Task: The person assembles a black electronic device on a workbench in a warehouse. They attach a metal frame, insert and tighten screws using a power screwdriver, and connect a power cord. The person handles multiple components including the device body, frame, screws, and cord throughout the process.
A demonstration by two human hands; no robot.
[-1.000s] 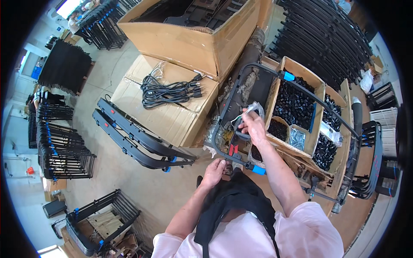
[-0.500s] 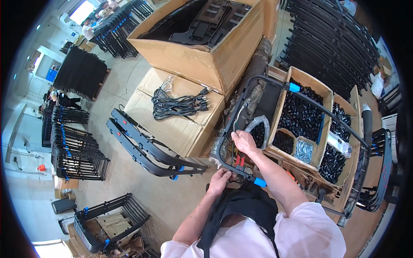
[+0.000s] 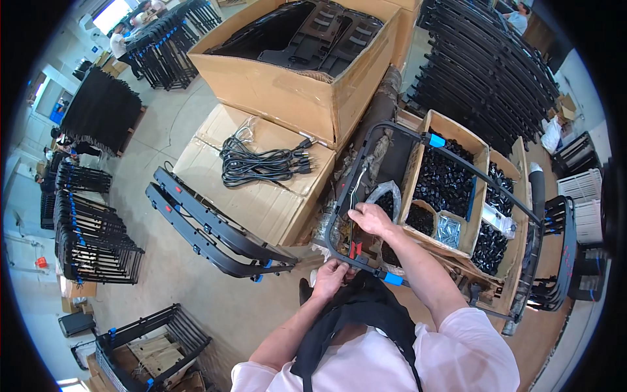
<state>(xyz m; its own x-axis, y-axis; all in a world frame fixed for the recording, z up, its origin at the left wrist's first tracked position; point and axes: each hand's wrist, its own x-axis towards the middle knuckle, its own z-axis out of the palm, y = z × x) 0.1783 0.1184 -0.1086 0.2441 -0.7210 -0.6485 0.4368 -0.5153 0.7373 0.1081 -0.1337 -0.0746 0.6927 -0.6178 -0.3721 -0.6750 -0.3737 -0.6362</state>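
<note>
A black tubular frame [image 3: 480,171] with blue clips lies across the workbench, its near corner close to my body. My right hand [image 3: 371,219] is over the frame's left side, closed in a pinch on a thin wire [image 3: 354,189] that runs up along the inside. My left hand [image 3: 331,279] has its fingers closed at the frame's near left corner; whatever they may hold is hidden. Between my hands, just inside the frame, are red pieces [image 3: 355,249] whose kind I cannot make out. A blue clip [image 3: 393,278] sits on the near bar.
Wooden trays [image 3: 480,215] of black parts and silver screws [image 3: 448,230] lie under the frame. Left of it, a cardboard box [image 3: 215,150] carries coiled black cables [image 3: 261,160]; behind stands an open carton [image 3: 281,95] of black panels. Curved black frames [image 3: 215,238] lean against the box.
The view has shifted slightly, moving the surroundings leftward. My right hand is a little nearer my body, and more wire shows above it. My left hand stays at the corner.
</note>
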